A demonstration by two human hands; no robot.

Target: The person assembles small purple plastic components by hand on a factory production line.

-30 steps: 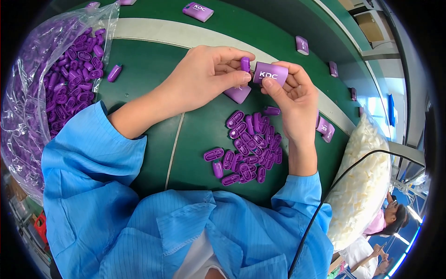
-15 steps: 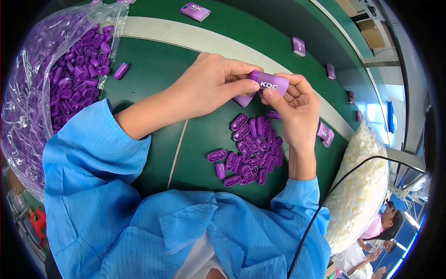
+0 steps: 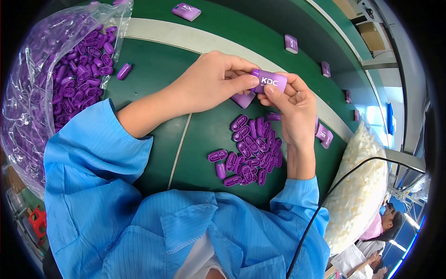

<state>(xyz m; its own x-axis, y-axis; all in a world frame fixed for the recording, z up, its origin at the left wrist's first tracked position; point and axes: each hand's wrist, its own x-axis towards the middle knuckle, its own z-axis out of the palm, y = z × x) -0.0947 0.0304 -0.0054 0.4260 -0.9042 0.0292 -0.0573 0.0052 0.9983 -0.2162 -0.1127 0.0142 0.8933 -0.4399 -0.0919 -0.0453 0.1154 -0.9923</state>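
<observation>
Both hands meet over the far side of the green table. My right hand (image 3: 297, 109) grips a small flat purple case (image 3: 277, 78) with rounded edges, its thumb pressed on the lower face. At the left end of that case, my left hand (image 3: 211, 79) pinches a darker purple end cap (image 3: 255, 73) between thumb and fingers; the fingertips partly hide it. A second purple case (image 3: 244, 99) lies below the left fingers, partly covered. Nearer to me is a loose pile of oval purple end caps (image 3: 253, 145), several with hollow sides up.
A clear plastic bag (image 3: 35, 100) full of purple caps lies at left, with one loose cap (image 3: 124, 71) beside it. Purple cases (image 3: 186, 11) are spaced along a green belt (image 3: 241, 23) beyond a pale rail. More cases (image 3: 324, 135) lie right of my wrist, near a bag of cream-coloured pieces (image 3: 355, 195).
The cases on the belt have shifted a little to the left. My hands keep the same hold on the case and cap, with only a slight movement.
</observation>
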